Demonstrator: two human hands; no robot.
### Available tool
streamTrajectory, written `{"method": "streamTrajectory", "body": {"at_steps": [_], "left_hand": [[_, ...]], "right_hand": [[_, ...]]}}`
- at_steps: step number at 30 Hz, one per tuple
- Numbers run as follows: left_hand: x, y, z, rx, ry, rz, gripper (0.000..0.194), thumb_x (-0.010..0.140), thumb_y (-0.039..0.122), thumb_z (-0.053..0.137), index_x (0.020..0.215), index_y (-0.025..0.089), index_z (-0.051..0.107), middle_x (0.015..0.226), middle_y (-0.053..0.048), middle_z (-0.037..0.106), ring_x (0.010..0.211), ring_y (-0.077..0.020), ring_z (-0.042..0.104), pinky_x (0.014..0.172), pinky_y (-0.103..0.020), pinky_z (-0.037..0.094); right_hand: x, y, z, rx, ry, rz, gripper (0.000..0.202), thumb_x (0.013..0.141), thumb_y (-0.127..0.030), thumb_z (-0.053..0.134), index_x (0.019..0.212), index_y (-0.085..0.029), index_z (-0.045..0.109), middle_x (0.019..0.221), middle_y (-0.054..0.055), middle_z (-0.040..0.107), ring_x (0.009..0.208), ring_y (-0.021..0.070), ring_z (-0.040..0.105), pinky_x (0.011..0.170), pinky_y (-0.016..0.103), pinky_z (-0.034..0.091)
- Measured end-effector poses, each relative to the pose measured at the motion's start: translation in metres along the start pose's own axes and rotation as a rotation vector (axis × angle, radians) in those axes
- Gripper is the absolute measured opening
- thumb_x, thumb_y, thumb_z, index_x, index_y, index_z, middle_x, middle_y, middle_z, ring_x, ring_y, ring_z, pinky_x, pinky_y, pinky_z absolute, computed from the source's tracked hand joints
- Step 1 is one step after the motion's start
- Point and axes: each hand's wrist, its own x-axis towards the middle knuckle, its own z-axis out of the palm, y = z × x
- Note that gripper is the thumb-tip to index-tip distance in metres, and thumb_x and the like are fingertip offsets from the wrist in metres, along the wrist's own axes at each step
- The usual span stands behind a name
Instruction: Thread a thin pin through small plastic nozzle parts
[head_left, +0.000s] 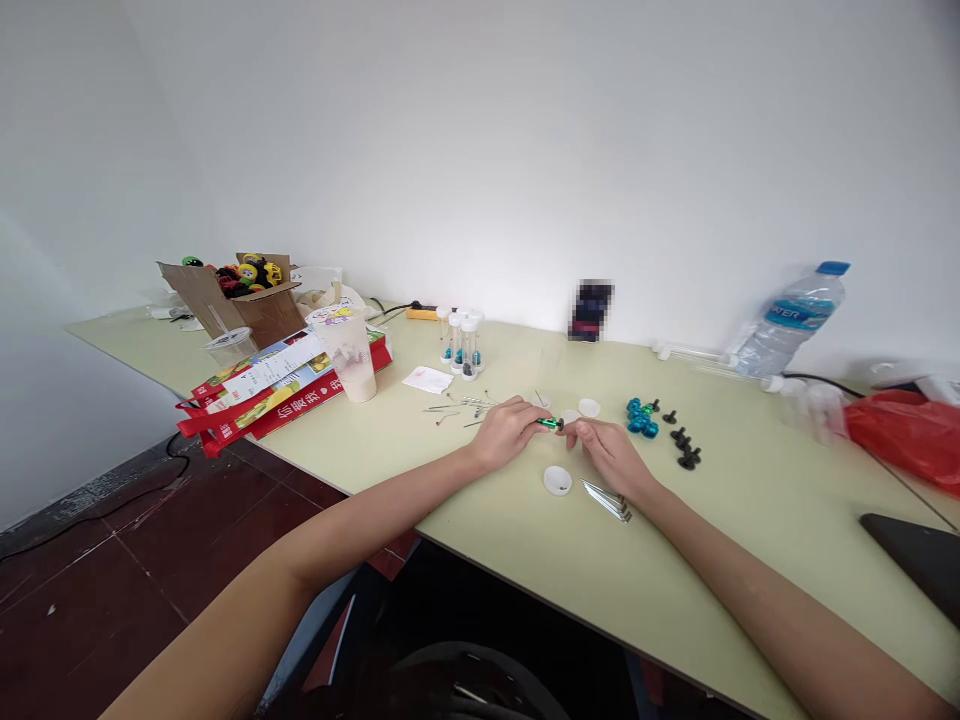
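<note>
My left hand (508, 434) is closed on a small green piece (550, 422) that has a black round part at its right end. My right hand (607, 452) is just to the right, its index finger reaching toward the black end; whether it grips anything is too small to tell. A white cap (557, 481) with a tiny dark item in it lies below the hands. Metal hex keys (607, 500) lie beside my right wrist. Blue shiny pieces (643, 420) and black stemmed parts (682, 440) are grouped to the right. Thin pins (450, 406) lie left of my left hand.
Capped clear tubes (469, 345) stand behind a white paper (428, 380). A drink cup (352, 360), a red printed bag (300, 400) and a cardboard box (266, 315) are at the left. A water bottle (791, 320) leans at the back right, near a red bag (904, 435).
</note>
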Motion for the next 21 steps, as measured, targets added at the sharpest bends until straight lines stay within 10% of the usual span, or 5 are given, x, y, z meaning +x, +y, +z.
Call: {"method": "streamTrajectory", "body": {"at_steps": [5,11,21], "left_hand": [[-0.0003,-0.0007,0.0005,0.000,0.016,-0.008,0.029,0.088,0.035,0.043,0.100,0.019,0.063,0.090,-0.003,0.066,0.084,-0.0122,0.053,0.077,-0.025,0.045],[-0.0008,-0.0005,0.0007,-0.006,0.026,0.015,0.025,0.088,0.032,0.044,0.098,0.019,0.063,0.092,-0.001,0.066,0.083,-0.0117,0.053,0.076,-0.024,0.044],[-0.0004,-0.0005,-0.0001,-0.033,0.026,-0.019,0.025,0.088,0.031,0.045,0.097,0.019,0.064,0.092,0.000,0.067,0.083,-0.0125,0.053,0.076,-0.025,0.044]], "right_hand": [[-0.0012,-0.0011,-0.0008,0.056,0.050,-0.053,0.057,0.093,-0.054,0.018,0.116,-0.017,0.055,0.087,0.003,0.056,0.068,0.0045,0.048,0.062,0.015,0.037],[-0.0010,-0.0012,-0.0008,0.082,0.028,0.006,0.063,0.092,-0.057,0.017,0.095,-0.014,0.063,0.081,0.004,0.055,0.059,0.0026,0.043,0.058,0.015,0.035],[-0.0014,0.0002,-0.0004,0.056,0.000,-0.084,0.058,0.093,-0.055,0.018,0.124,-0.019,0.051,0.086,0.004,0.056,0.066,0.0044,0.046,0.063,0.015,0.037]]}}
